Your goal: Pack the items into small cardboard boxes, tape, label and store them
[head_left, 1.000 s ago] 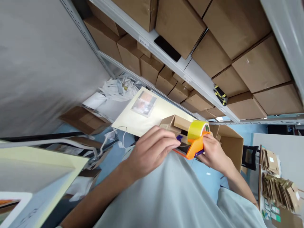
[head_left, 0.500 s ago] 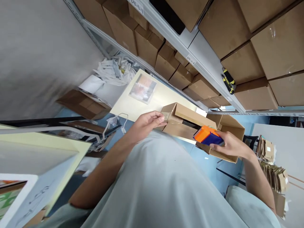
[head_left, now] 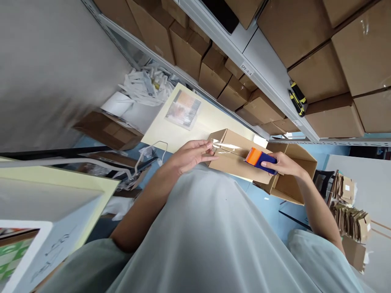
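A closed brown carton (head_left: 244, 162) lies across the pale table, a glossy strip of clear tape (head_left: 227, 147) running along its top seam. At the carton's left end my left hand (head_left: 194, 156) rests against the end of the tape, fingers stretched out and a little apart. My right hand (head_left: 282, 163) is wrapped round the blue body of an orange and blue tape dispenser (head_left: 259, 159). The dispenser's orange head is on or just over the seam, at the right part of the carton.
An open empty carton (head_left: 295, 162) is just right of the taped one. A printed sheet in clear plastic (head_left: 183, 110) lies on the table (head_left: 161, 122). Shelves (head_left: 262, 77) ahead hold many boxes and yellow-black cutters (head_left: 296, 99). A white bent bar (head_left: 146, 152) is at left.
The carton's flaps, which had a dark gap between them, are now together. The dispenser has moved slightly left and up onto the seam, and tape shows along it. My left hand's fingers have spread.
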Action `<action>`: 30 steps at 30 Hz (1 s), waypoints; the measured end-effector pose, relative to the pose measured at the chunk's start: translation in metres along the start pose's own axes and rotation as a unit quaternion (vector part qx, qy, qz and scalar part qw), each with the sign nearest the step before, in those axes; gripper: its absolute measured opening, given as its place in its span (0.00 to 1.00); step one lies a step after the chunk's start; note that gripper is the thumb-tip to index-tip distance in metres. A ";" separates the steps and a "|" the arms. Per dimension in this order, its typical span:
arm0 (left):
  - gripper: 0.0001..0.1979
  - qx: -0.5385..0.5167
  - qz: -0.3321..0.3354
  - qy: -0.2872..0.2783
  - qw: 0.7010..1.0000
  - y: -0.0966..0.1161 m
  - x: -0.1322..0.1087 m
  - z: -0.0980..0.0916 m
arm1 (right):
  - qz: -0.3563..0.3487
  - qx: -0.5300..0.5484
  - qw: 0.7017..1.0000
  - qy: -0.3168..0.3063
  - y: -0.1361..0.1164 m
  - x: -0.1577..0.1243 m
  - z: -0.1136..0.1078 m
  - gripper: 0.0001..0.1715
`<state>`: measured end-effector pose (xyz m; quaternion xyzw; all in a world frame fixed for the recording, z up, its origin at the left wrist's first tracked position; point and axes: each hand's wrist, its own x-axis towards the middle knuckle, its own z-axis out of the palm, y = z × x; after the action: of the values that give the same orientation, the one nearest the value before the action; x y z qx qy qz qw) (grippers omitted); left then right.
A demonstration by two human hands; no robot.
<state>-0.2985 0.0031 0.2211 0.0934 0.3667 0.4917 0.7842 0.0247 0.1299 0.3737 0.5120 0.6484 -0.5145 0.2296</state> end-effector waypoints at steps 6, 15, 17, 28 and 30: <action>0.24 0.036 -0.002 0.028 0.999 0.000 -0.002 -0.004 | 0.000 0.010 1.000 -0.011 -0.001 -0.005 -0.006 0.35; 0.24 0.027 -0.014 0.020 0.999 0.003 0.004 -0.003 | 0.027 0.024 0.999 -0.034 -0.011 -0.005 -0.010 0.37; 0.25 0.035 -0.022 0.016 0.999 0.003 0.007 -0.005 | 0.024 0.025 0.999 -0.035 -0.007 0.001 -0.005 0.38; 0.29 0.098 -0.023 0.063 0.993 0.005 0.020 -0.015 | 0.013 0.016 0.999 -0.031 0.003 0.018 0.010 0.35; 0.29 0.093 -0.027 0.060 0.993 0.006 0.020 -0.016 | 0.013 0.014 0.999 -0.030 0.001 0.019 0.010 0.35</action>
<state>-0.3090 0.0197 0.2031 0.1265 0.4598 0.4387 0.7617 0.0160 0.1291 0.3541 0.5080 0.6275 -0.5353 0.2483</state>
